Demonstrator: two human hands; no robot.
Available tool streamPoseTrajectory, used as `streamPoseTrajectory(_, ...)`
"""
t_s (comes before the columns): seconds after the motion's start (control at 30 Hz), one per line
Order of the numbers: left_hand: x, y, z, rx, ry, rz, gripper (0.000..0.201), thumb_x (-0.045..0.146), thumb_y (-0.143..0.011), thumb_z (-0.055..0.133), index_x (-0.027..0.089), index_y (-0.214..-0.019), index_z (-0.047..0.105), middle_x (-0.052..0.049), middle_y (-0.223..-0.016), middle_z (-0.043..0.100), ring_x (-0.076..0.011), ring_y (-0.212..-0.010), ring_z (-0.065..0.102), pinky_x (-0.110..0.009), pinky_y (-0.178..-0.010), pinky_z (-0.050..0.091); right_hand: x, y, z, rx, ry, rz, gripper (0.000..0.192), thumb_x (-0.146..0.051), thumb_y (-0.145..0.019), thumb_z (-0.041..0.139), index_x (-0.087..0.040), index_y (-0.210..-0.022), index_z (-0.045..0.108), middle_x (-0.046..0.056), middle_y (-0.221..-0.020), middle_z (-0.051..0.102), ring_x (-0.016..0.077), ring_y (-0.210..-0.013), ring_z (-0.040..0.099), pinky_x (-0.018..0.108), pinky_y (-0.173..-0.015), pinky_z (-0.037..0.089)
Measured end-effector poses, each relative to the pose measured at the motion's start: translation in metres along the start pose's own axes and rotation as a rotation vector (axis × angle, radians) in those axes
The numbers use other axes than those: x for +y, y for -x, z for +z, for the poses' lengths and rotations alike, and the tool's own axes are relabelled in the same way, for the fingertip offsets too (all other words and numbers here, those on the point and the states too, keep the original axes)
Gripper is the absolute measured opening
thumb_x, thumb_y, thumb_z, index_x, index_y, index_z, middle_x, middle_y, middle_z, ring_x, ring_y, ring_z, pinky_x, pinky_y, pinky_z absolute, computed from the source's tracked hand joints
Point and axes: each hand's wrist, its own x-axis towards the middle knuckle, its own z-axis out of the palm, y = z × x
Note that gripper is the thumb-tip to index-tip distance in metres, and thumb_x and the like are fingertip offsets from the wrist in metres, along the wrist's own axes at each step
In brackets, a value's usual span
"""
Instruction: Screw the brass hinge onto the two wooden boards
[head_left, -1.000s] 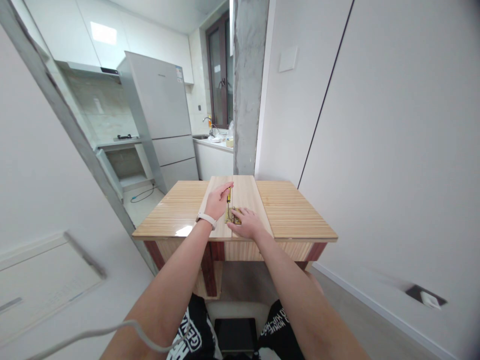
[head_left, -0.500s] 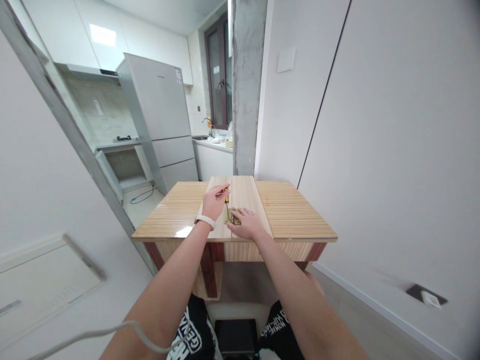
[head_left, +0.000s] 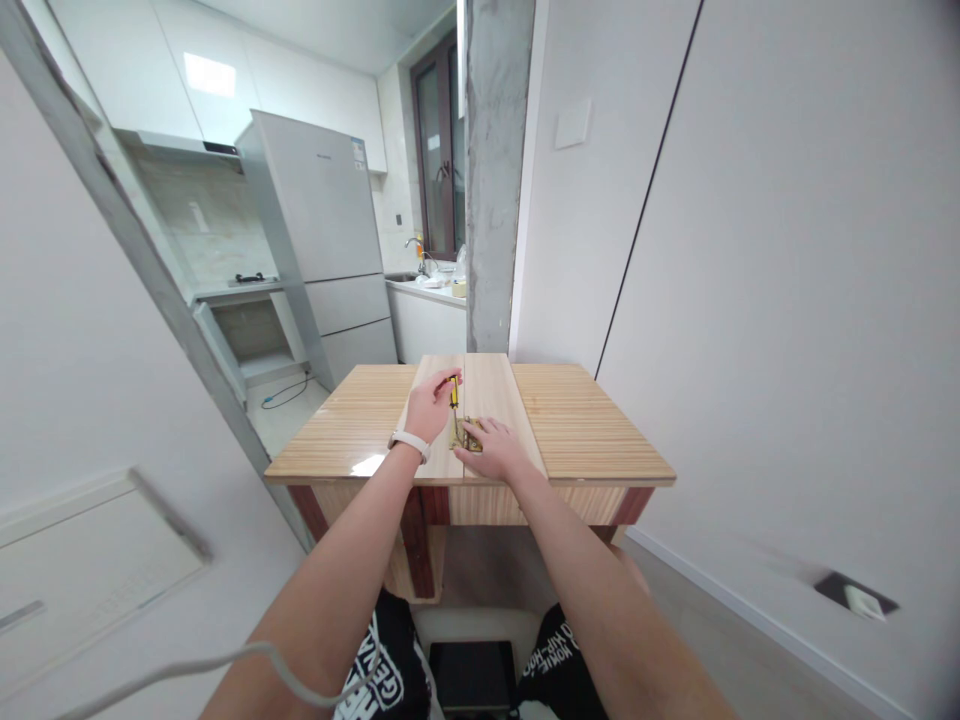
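My left hand is closed around the yellow and black handle of a screwdriver, which stands upright with its shaft pointing down. The shaft's tip meets the left leaf of a brass-coloured hinge. That hinge lies open across the seam between two pale wooden boards. My right hand lies palm down with its fingers stretched out, resting on the hinge's right leaf and partly covering it. Its thumb reaches toward the screwdriver tip. Whether a screw sits under the tip is too small to tell.
The boards lie side by side on a striped wooden table, between its left and right parts. A grey cable crosses my left forearm. A fridge and a sink counter stand behind the table. A white wall runs along the right.
The screwdriver handle shows slightly differently in my left fingers. Both hands stay in place, and the view has shifted very slightly.
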Motion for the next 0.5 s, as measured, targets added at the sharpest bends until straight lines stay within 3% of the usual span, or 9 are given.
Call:
streamPoseTrajectory(0.3, 0.0015, 0.0009, -0.0016, 0.030, -0.056, 0.025, 0.029, 0.033, -0.095, 0.061, 0.023, -0.119, 0.073, -0.008, -0.111, 0.066, -0.0160, -0.093, 0.066, -0.029, -0.084, 0.057, -0.0009, 0.0006, 0.0001, 0.023, 0.000, -0.016, 0.078, -0.080, -0.088, 0.040, -0.037, -0.152, 0.045, 0.006, -0.158, 0.042, 0.0298, -0.145, 0.033, 0.047, -0.118, 0.022)
streamPoseTrajectory(0.5, 0.0044, 0.0003, 0.0010, -0.030, -0.078, 0.094, 0.034, 0.027, -0.101, 0.049, 0.023, -0.128, 0.068, -0.008, -0.131, 0.065, -0.0204, -0.124, 0.060, -0.037, -0.111, 0.045, -0.0011, 0.0007, -0.0006, 0.030, -0.002, -0.023, 0.078, -0.080, -0.088, 0.041, -0.037, -0.152, 0.045, 0.005, -0.157, 0.042, 0.0293, -0.145, 0.034, 0.046, -0.118, 0.023)
